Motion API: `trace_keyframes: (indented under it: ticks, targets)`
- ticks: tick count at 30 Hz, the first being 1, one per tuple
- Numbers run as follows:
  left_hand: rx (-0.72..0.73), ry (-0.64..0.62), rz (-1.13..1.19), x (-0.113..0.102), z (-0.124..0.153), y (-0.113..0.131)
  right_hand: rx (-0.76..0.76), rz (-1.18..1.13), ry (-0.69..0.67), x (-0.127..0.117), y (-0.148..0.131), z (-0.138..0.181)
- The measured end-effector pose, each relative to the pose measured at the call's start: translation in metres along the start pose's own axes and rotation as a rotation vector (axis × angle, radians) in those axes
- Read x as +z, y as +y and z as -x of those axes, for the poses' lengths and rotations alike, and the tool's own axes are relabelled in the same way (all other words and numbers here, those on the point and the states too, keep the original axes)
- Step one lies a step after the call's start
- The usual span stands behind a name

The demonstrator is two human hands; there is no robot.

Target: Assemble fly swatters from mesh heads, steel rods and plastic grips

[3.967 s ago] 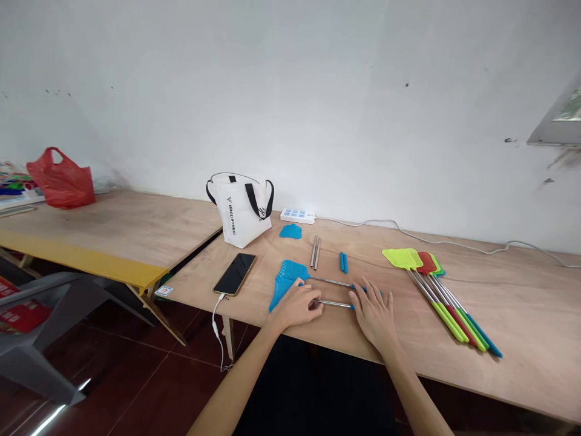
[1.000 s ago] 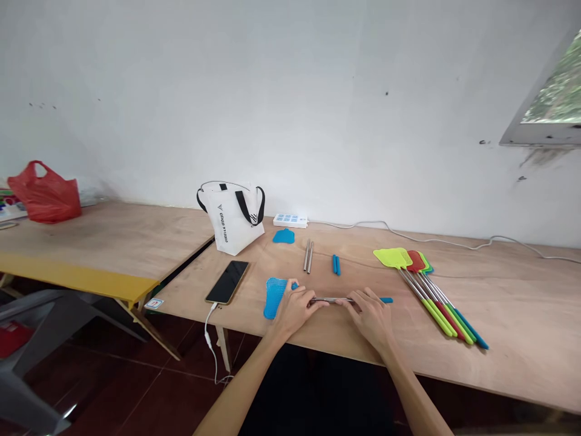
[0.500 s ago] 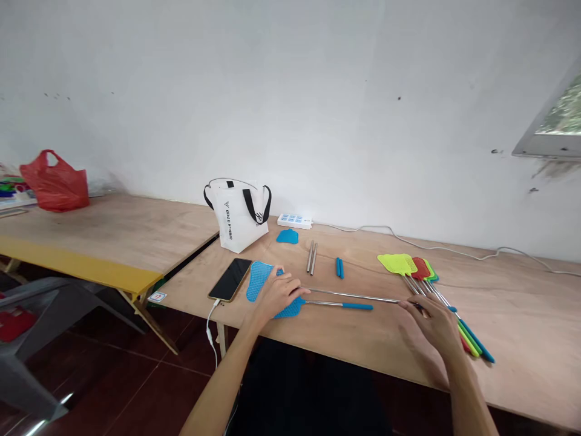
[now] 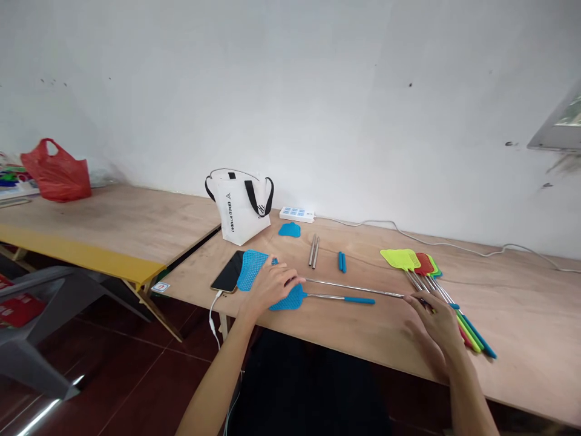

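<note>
My left hand (image 4: pixel 273 283) is closed round the neck of a blue fly swatter (image 4: pixel 250 269), covering part of its mesh head. Its thin metal rod runs right, extended, to my right hand (image 4: pixel 434 312), whose fingers pinch the rod's far end; the handle there is hidden. Below it, a second blue fly swatter (image 4: pixel 351 300) lies on the table, its head partly under my left hand. Beyond the rod lie two metal tubes (image 4: pixel 313 252), two blue grips (image 4: pixel 342 261) and a loose blue swatter head (image 4: pixel 289 229).
Several fly swatters (image 4: pixel 424 264) in yellow, red, green and blue lie stacked beside my right hand. A phone (image 4: pixel 229 272) on a white cable sits at the left. A white bag (image 4: pixel 240 212) and a power strip (image 4: pixel 296 214) stand near the wall.
Both hands have drawn slightly apart. The held swatter's head has shifted left and now overlaps the phone's edge. The view has also moved a little.
</note>
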State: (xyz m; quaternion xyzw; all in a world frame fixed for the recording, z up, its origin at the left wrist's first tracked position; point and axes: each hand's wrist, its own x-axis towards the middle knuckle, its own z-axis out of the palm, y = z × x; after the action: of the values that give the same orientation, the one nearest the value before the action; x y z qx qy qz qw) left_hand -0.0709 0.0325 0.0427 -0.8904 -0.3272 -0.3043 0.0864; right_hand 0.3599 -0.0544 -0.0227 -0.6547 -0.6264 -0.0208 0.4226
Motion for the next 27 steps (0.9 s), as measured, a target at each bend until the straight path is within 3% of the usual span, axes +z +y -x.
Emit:
trace_keyframes:
  ticks: [8,16,23,27]
  targets:
    - [0.021,-0.029,0.038,0.002,0.002,-0.005,0.016,0.052,-0.001,-0.003,-0.011,-0.006]
    - [0.09,-0.064,0.018,0.015,-0.006,0.023,-0.087,0.059,-0.106,0.012,-0.072,-0.006]
    - [0.129,-0.056,0.059,0.03,-0.01,0.051,-0.208,0.074,-0.073,0.042,-0.126,0.008]
    - [0.121,-0.078,0.069,0.032,-0.011,0.06,-0.226,0.099,-0.036,0.055,-0.144,0.016]
